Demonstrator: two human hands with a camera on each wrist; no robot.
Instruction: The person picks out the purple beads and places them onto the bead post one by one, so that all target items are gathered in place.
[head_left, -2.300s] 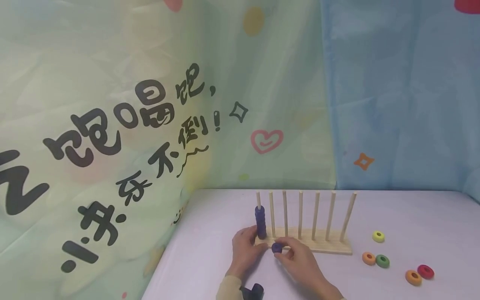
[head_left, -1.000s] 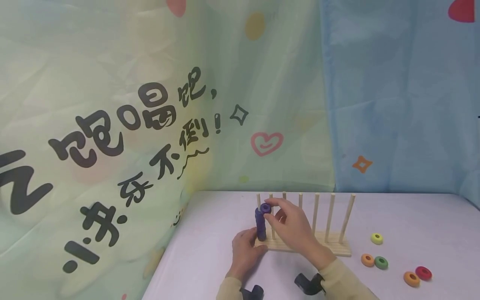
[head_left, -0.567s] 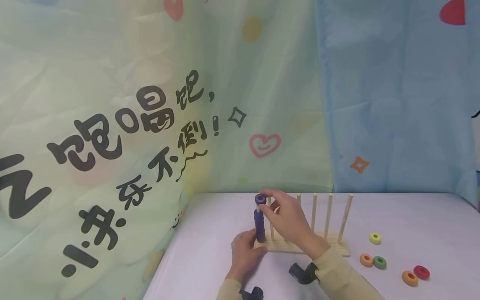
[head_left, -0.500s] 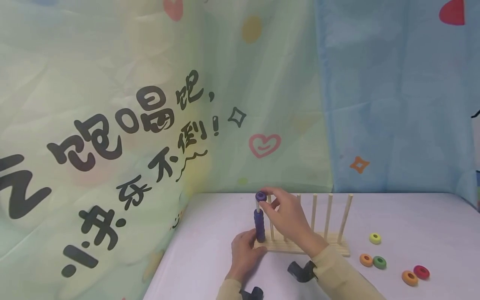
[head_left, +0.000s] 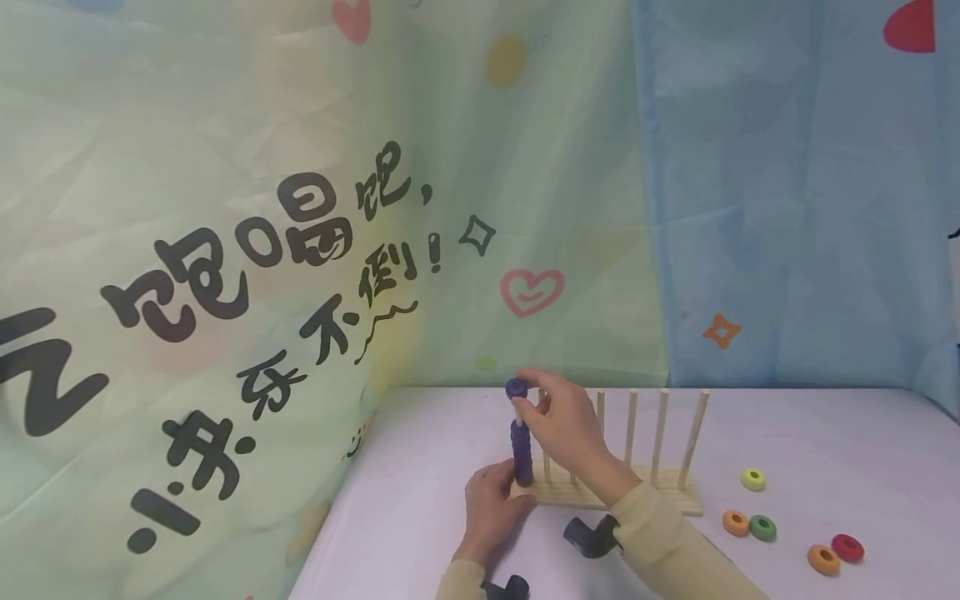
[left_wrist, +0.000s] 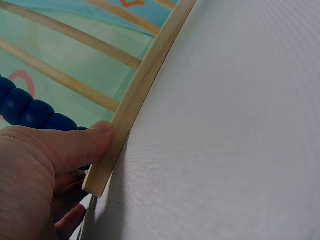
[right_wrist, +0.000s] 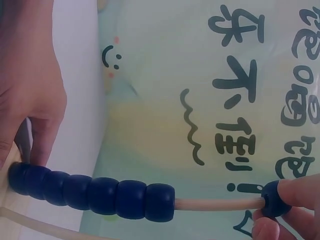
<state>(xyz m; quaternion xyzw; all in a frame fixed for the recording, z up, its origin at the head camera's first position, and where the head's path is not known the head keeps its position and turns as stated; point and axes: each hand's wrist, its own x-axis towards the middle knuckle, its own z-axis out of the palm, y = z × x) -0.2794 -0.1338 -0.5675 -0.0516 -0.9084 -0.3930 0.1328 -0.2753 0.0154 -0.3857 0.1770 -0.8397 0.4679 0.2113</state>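
Observation:
A wooden rack with a flat base [head_left: 577,497] and several upright pegs stands on the table. Dark purple beads [head_left: 521,454] fill the lower part of its leftmost peg; they look blue in the right wrist view. My left hand [head_left: 491,508] grips the left end of the base, its thumb along the front edge in the left wrist view. With thumb and fingertips, my right hand [head_left: 570,425] pinches another purple bead [right_wrist: 275,199] right at the tip of that peg. Bare peg [right_wrist: 220,204] shows between this bead and the stack.
Right of the rack lie a yellow bead [head_left: 753,479], an orange bead [head_left: 736,522] beside a green bead [head_left: 762,527], and another orange bead [head_left: 824,559] near a red bead [head_left: 847,547]. Printed cloth [head_left: 585,208] hangs behind the table.
My right hand has lifted the purple bead from in front of the base up and left to the tip of the leftmost peg. My left hand stays at the base's end.

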